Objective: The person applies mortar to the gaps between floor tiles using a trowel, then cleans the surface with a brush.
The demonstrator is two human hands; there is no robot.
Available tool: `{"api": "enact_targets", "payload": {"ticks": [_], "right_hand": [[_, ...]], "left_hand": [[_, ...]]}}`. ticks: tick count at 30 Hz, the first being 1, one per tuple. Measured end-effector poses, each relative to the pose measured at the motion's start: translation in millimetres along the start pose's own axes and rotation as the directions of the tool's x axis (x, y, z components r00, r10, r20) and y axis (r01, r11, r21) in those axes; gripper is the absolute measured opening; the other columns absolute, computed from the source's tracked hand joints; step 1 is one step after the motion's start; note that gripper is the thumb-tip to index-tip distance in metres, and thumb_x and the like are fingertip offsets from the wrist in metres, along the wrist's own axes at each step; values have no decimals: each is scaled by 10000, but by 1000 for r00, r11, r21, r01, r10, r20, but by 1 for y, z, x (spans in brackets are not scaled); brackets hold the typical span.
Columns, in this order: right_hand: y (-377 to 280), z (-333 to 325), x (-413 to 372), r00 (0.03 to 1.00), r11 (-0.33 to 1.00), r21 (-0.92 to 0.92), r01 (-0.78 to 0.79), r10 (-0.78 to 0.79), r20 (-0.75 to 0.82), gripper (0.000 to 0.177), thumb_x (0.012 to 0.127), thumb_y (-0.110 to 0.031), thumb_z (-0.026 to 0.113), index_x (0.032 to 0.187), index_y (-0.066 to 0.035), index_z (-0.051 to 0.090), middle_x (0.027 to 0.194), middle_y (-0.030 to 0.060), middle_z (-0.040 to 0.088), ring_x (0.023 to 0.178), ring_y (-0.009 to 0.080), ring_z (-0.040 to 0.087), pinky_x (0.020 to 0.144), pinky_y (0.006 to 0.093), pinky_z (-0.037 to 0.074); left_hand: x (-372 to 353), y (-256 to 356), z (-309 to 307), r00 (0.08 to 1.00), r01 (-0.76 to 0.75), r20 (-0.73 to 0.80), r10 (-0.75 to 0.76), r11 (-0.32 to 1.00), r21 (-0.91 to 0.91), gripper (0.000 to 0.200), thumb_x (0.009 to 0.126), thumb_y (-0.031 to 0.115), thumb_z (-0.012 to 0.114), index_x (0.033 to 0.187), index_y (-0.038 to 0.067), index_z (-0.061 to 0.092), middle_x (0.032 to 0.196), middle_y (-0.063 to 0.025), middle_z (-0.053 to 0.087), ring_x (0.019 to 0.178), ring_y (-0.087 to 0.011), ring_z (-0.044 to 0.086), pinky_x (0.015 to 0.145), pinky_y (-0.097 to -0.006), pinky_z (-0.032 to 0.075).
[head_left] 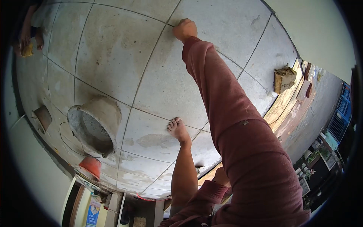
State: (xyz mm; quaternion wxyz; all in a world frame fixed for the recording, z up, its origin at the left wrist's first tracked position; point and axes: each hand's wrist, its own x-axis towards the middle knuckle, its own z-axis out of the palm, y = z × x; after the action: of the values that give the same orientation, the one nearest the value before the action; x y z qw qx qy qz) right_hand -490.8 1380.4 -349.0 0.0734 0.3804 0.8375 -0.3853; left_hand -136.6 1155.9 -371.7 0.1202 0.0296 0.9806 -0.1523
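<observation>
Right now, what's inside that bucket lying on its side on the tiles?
A grey, cement-like crust coats the inner wall of the bucket. The lowest part of the inside is in shadow, so anything lying there is hidden.

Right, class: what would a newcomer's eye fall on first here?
A long maroon sleeve runs up the middle to a closed right hand pressed on a grout line of the tiled floor. Left of it are a bare foot and a grey, crusted bucket.
</observation>
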Motion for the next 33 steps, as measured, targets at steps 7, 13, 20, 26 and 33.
{"api": "enact_targets", "payload": {"ticks": [7,13,20,26,33], "right_hand": [[97,-50,-24,995,995,-78,-59,65,80,239,703,-157,547,874,-28,654,920,218,623,875,376,597,782,407,485],[182,-81,-48,997,995,-93,-27,20,-72,201,682,-212,586,724,-23,637,748,214,615,724,375,598,679,418,484],[284,-139,-78,997,987,-150,-64,55,-61,204,693,-207,574,721,-13,629,742,208,618,724,368,603,687,414,484],[325,-168,-94,995,987,-128,-96,91,-40,201,709,-201,558,728,-13,627,757,211,617,740,371,599,697,418,480],[385,-193,-113,987,986,-59,-154,151,-55,203,712,-215,605,739,-16,629,748,204,614,746,367,595,695,413,475]], "left_hand": [[-7,3,6,994,2,105,-9,998,65,23,815,128,440,826,111,451,835,-52,533,853,-206,488,752,-338,364],[-27,19,-100,839,295,543,21,822,-487,168,851,170,386,837,31,479,838,-121,540,800,-245,511,736,-351,387],[-85,54,-290,-22,-19,694,719,694,-720,377,731,382,536,898,51,606,684,-161,623,662,-325,619,638,-399,485],[-98,63,-286,28,-86,713,700,713,-696,359,722,375,550,864,51,613,688,-154,619,671,-319,612,630,-399,482],[-116,73,-275,25,-160,752,658,746,-647,334,711,352,556,875,68,618,675,-141,612,659,-320,605,630,-392,475]]}}
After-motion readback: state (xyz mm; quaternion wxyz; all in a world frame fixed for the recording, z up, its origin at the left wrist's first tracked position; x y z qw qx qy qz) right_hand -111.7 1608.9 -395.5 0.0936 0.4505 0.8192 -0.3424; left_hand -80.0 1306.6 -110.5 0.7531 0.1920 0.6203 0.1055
